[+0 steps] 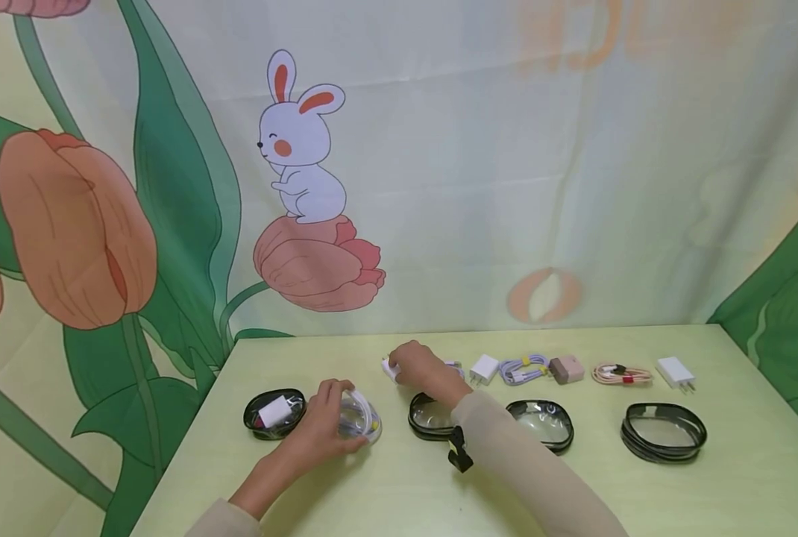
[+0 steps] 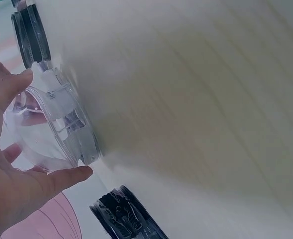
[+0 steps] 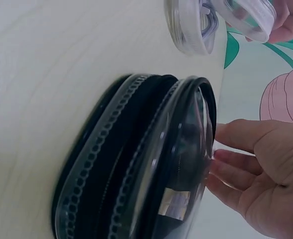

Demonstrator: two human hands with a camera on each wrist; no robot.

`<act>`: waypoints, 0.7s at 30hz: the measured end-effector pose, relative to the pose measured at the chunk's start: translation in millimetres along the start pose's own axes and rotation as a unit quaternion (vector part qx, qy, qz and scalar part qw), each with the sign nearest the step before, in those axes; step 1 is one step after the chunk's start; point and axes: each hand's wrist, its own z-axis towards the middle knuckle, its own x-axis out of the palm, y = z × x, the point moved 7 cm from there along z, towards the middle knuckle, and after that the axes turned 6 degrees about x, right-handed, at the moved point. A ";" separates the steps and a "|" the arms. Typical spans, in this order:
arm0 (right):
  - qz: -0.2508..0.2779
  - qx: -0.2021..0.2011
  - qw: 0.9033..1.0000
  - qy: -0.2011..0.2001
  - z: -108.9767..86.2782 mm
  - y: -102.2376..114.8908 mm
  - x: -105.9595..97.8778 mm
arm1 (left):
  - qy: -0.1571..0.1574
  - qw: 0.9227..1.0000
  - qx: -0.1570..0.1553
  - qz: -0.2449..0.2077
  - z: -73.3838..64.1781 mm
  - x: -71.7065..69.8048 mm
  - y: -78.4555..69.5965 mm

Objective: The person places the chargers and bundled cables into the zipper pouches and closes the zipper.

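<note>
My left hand (image 1: 321, 424) grips the raised clear lid of a white-trimmed round pouch (image 1: 374, 425), thumb on one side and fingers on the other. Inside the pouch lies a coiled lavender cable (image 3: 210, 25). My right hand (image 1: 421, 367) reaches over the table's back row, its fingers pinching a small white charger plug (image 1: 391, 368). In the right wrist view the fingers (image 3: 233, 162) appear behind a black-trimmed clear pouch (image 3: 121, 164), and the plug is hidden there. That same pouch partly sits under the right forearm in the head view.
Left of my left hand stands a black-trimmed pouch (image 1: 254, 399) with a white charger (image 1: 275, 412) in it. Two more black pouches stand right, one a black oval pouch (image 1: 664, 453). Behind are a white charger (image 1: 484, 369), lavender cable (image 1: 523, 369), pink charger (image 1: 569, 368), pink cable (image 1: 622, 374).
</note>
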 end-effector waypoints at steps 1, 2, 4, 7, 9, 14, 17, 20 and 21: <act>0.005 0.000 1.000 0.002 2.5 -0.2 1.9 | 0.000 1.000 0.000 0.000 -0.1 0.0 -0.2; 0.011 0.000 1.000 0.001 5.3 -0.6 3.3 | -0.001 1.000 0.002 0.001 -0.3 -0.2 -0.6; 0.036 0.011 0.999 0.004 10.2 -2.5 5.9 | -0.003 1.000 0.005 0.002 -0.7 -0.6 -1.6; 0.056 0.017 0.998 -0.011 19.6 -8.1 12.3 | -0.004 1.000 0.008 0.002 -0.9 -0.3 -2.1; 0.059 0.026 0.998 -0.016 20.1 -8.0 12.3 | -0.004 1.000 0.010 0.004 -0.9 0.2 -1.9; 0.052 0.037 0.998 -0.024 13.7 0.8 6.5 | -0.004 1.000 0.015 0.007 -0.1 0.9 -0.8; 0.055 0.045 0.997 -0.038 14.2 2.5 7.3 | -0.005 1.000 0.019 0.008 0.5 1.3 0.0; 0.060 0.071 0.995 -0.047 17.4 -0.4 12.0 | -0.004 1.000 0.024 0.010 1.2 2.1 0.3; 0.059 0.081 0.994 -0.048 18.6 -1.6 13.7 | -0.004 1.000 0.026 0.011 1.4 2.2 0.2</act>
